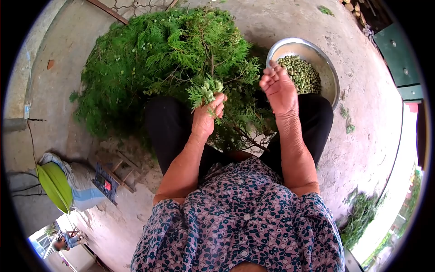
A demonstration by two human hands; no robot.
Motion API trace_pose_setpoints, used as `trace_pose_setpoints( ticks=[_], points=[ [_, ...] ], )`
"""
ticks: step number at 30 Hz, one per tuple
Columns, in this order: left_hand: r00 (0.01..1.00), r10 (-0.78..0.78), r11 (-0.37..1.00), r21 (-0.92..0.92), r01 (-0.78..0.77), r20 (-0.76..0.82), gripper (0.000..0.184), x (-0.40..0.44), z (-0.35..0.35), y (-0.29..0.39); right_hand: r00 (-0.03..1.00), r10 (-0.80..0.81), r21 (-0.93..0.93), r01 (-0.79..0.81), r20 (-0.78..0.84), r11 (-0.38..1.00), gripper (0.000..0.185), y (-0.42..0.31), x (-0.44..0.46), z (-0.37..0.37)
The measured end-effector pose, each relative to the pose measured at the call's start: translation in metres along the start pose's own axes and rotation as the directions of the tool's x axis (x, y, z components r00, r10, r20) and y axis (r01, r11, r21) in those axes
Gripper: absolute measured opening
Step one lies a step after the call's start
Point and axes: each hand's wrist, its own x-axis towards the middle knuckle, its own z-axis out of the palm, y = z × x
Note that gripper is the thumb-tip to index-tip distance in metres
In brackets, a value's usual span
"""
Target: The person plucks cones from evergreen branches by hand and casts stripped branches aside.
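My left hand [206, 119] is closed around a small green conifer sprig [208, 92] with pale green cones on it. Just behind it lies a big heap of leafy conifer branches [131, 68], spreading from my knees to the left. Held up with the palm showing, my right hand [280, 90] has its fingers apart, slightly curled, and nothing visible in them. Beyond those fingers stands a metal basin [332, 75], partly filled with round green cones [300, 72]. My right hand hides part of the basin's near-left rim.
On the left, a green plastic basin [54, 187] leans by a pale sack [84, 181], near a small wooden stool [120, 170]. Green cabinet drawers [398, 59] stand at the right. Loose sprigs [348, 120] lie on the concrete floor. A person [68, 240] is far off at lower left.
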Motion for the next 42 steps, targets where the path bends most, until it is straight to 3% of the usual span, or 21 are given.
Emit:
trace_pose_setpoints(
  ticks=[1,2,4,6,10,14,16,20,22,24,26,28,31,33,40,42],
  points=[
    [1.000,-0.017,1.000,0.004,0.017,0.002,0.019,-0.002,0.002,0.001,1.000,0.023,-0.179,-0.020,0.017,0.984,0.033,0.007,0.000,0.000],
    [1.000,-0.017,1.000,0.006,0.017,0.002,0.019,-0.003,0.005,0.002,0.998,0.013,-0.383,-0.039,-0.069,0.923,0.029,0.017,-0.007,0.000],
    [0.997,-0.062,0.992,0.105,0.066,-0.042,0.013,-0.004,0.010,0.004,1.000,-0.012,-0.771,0.000,-0.009,0.636,0.028,0.028,-0.013,0.018],
    [0.998,-0.053,0.991,0.123,0.056,-0.030,0.016,-0.004,0.008,0.002,0.979,-0.054,-0.859,0.198,0.196,0.472,0.032,0.045,-0.009,0.016],
    [0.992,-0.113,0.970,0.211,0.121,-0.047,0.028,0.000,0.000,-0.004,0.957,-0.055,-0.890,0.287,0.286,0.354,0.029,0.056,-0.011,0.020],
    [0.991,-0.045,0.978,0.197,0.069,-0.124,0.026,0.001,-0.001,-0.011,0.933,-0.166,-0.862,0.359,0.320,0.359,0.021,0.061,-0.008,0.008],
    [0.997,0.062,0.953,0.299,-0.042,-0.056,0.023,0.000,0.001,-0.007,0.981,-0.102,-0.895,0.195,0.167,0.402,0.019,0.062,-0.009,0.005],
    [0.998,0.068,0.941,0.333,-0.066,0.008,0.021,-0.003,0.009,-0.001,0.965,-0.177,-0.888,0.249,0.194,0.387,0.022,0.064,-0.012,0.017],
    [0.996,0.079,0.946,0.313,-0.087,0.038,0.023,-0.002,0.005,-0.006,0.987,-0.047,-0.842,0.156,0.154,0.517,0.028,0.062,-0.012,0.021],
    [0.999,0.036,0.939,0.340,-0.040,0.018,0.024,-0.003,0.003,-0.007,0.986,-0.061,-0.824,0.166,0.158,0.541,0.025,0.066,-0.012,0.019],
    [0.997,0.064,0.930,0.359,-0.074,0.041,0.024,-0.003,0.002,-0.008,0.956,-0.113,-0.918,0.293,0.272,0.268,0.021,0.063,-0.014,0.023],
    [0.994,0.091,0.920,0.378,-0.109,0.066,0.024,-0.003,0.003,-0.006,0.957,-0.153,-0.917,0.281,0.246,0.284,0.020,0.066,-0.014,0.020],
    [0.995,0.097,0.886,0.458,-0.068,-0.039,0.022,-0.001,0.006,-0.004,0.967,-0.172,-0.932,0.233,0.190,0.279,0.019,0.064,-0.018,0.024],
    [0.976,0.187,0.940,0.309,-0.146,-0.108,0.017,0.001,0.006,-0.008,0.975,-0.151,-0.947,0.195,0.160,0.255,0.020,0.062,-0.018,0.024],
    [0.945,0.300,0.920,0.302,-0.251,-0.129,0.020,-0.002,0.010,-0.008,0.960,-0.182,-0.967,0.234,0.213,0.102,0.020,0.064,-0.019,0.027],
    [0.950,0.305,0.877,0.408,-0.255,-0.063,0.019,0.000,0.006,-0.008,0.957,-0.196,-0.967,0.237,0.216,0.090,0.020,0.064,-0.019,0.026]
  ],
)
